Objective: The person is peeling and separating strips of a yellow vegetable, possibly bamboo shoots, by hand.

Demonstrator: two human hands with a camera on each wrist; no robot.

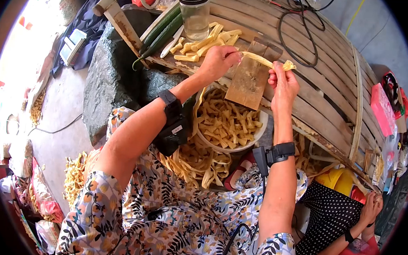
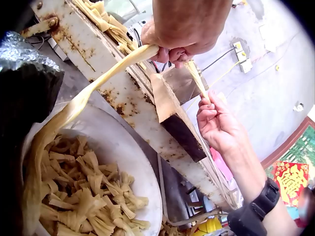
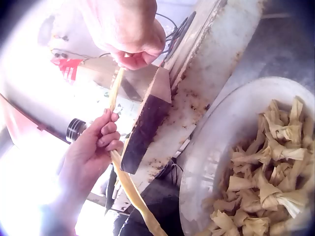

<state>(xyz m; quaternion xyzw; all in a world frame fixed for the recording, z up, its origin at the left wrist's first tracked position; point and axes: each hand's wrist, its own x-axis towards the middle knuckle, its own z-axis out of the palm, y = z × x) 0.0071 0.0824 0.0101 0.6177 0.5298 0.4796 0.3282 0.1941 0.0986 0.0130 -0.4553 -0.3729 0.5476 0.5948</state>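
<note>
A pale yellow strip (image 1: 259,59) is stretched between both hands above a small wooden board (image 1: 247,83). My left hand (image 1: 216,62) pinches it at one side, and its long tail (image 2: 78,101) hangs from that hand over the tub in the left wrist view. My right hand (image 1: 284,83) grips the other end between thumb and fingers, with a frayed, bunched tip (image 1: 289,65) sticking out. Below the board, a white tub (image 1: 263,126) holds many knotted yellow pieces (image 1: 222,121).
On the slatted table (image 1: 326,87) lie a pile of yellow pieces (image 1: 208,42), a lidded jar (image 1: 194,16), green cucumbers (image 1: 165,31) and a black cable (image 1: 306,31). More strips (image 1: 202,164) lie below the tub. Another person's hands (image 1: 371,205) show at the lower right.
</note>
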